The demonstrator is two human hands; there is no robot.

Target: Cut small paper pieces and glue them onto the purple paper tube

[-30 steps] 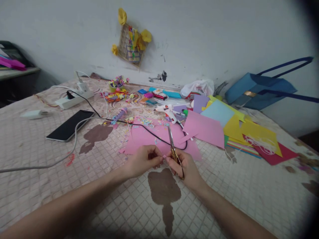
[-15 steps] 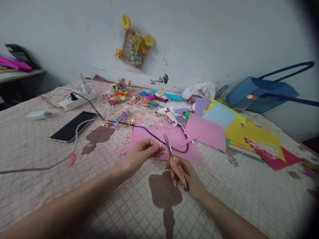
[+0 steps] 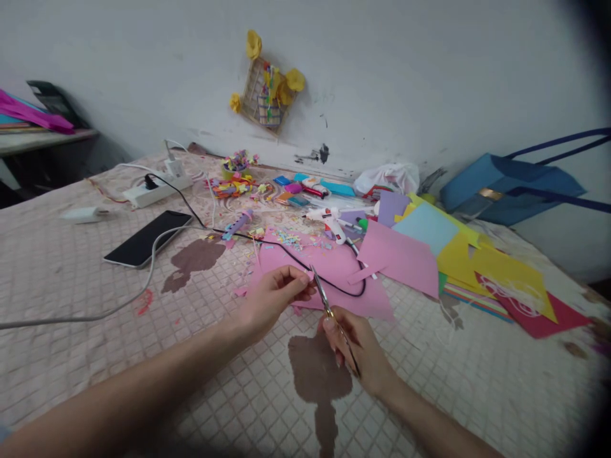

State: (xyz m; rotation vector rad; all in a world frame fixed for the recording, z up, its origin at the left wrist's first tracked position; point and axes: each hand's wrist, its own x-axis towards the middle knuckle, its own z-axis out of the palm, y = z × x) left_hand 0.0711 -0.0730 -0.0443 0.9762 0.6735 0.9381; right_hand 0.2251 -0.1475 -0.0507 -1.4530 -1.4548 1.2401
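Note:
My left hand (image 3: pixel 281 289) pinches a small piece of pink paper (image 3: pixel 310 275) between thumb and fingertips. Scissors (image 3: pixel 324 298) sit in my right hand (image 3: pixel 356 343), with fingers through or around the handles. Their blades point up and away, and the tips are at the pink piece; whether they touch it I cannot tell. Beneath and beyond both hands lies a pink paper sheet (image 3: pixel 375 302), with small coloured paper bits (image 3: pixel 291 238) scattered on its far part. A black cable (image 3: pixel 341 289) loops across this sheet.
A white glue gun (image 3: pixel 331 222) rests behind the sheet. Coloured papers (image 3: pixel 420 226) are piled at right, before a blue bag (image 3: pixel 510 191). At left are a dark tablet or phone (image 3: pixel 147 238), a power strip (image 3: pixel 155 191) and a white cable (image 3: pixel 153 270). A flower bowl (image 3: pixel 237 165) stands at the back.
The scissors' tips have moved left, up to my left fingertips, and the blades look closer together. The pink piece shows more clearly now. The view has shifted slightly.

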